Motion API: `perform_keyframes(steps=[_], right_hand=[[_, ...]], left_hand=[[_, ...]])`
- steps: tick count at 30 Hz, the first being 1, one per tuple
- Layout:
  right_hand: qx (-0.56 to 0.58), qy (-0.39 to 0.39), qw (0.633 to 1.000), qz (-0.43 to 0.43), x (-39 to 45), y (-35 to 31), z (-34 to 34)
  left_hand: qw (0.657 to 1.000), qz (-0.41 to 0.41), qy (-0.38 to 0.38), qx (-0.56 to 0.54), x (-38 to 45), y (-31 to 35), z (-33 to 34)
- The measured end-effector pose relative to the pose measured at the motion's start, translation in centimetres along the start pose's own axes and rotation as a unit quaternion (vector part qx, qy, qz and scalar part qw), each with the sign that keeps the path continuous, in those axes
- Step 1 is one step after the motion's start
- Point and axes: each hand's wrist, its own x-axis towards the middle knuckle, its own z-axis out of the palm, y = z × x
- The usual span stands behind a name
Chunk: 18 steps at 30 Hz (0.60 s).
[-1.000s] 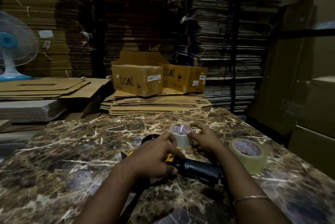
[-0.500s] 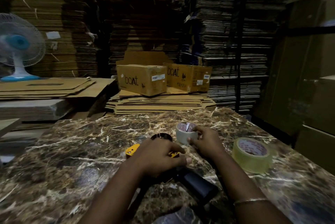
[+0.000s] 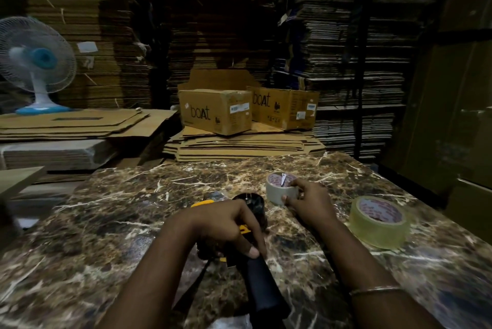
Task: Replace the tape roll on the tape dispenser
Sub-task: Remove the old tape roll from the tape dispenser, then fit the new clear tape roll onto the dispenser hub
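Head view: the tape dispenser [image 3: 247, 243] lies on the marble table [image 3: 106, 222], black handle toward the person, bare black hub at the far end. The left hand [image 3: 223, 227] is curled round the dispenser frame just forward of the handle, pressing it to the table. The right hand [image 3: 310, 202] pinches the spent tape core [image 3: 282, 189], thumb on the outer wall and fingers at the rim; the core is off the hub, just beside it. The new tape roll [image 3: 379, 221] sits flat on the table, right of the right forearm, untouched. Judgement: the core is light, thin cardboard and will deform under pressure. The new roll is stiffer and heavier, with a smooth, possibly slippery outer face; grasp it across the outer wall, or with fingers inside the core. The dispenser frame is rigid; its cutting blade is not discernible, so keep fingers on the frame sides.
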Motion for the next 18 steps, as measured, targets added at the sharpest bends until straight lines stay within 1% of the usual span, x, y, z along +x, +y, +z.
perform_keyframes(steps=[4, 9, 11, 13, 14, 16, 18], right_hand=[[0.037, 0.008, 0.999, 0.019, -0.1, 0.2, 0.4], [0.039, 0.015, 0.999, 0.019, -0.3, 0.3, 0.6], [0.035, 0.018, 0.999, 0.019, -0.5, 0.2, 0.6], [0.032, 0.016, 0.999, 0.020, -0.6, 0.2, 0.5], [0.037, 0.013, 0.999, 0.021, -0.6, 0.2, 0.4], [0.061, 0.004, 0.998, 0.024, -0.6, 0.1, 0.3], [0.065, 0.016, 0.998, 0.023, -0.5, 0.2, 0.4]], left_hand=[[1.000, -0.001, -0.005, -0.005, -0.4, -0.3, -0.5], [1.000, 0.010, -0.003, -0.025, -0.1, -0.5, -0.2], [0.999, 0.018, 0.010, -0.041, 0.1, -0.3, -0.2], [0.995, 0.031, 0.054, -0.084, 0.4, -0.2, 0.0], [0.989, 0.040, 0.091, -0.108, 0.5, -0.2, 0.1], [0.969, 0.050, 0.196, -0.142, 1.3, -0.3, 0.4], [0.943, 0.030, 0.301, -0.142, 2.2, -0.2, 1.2]])
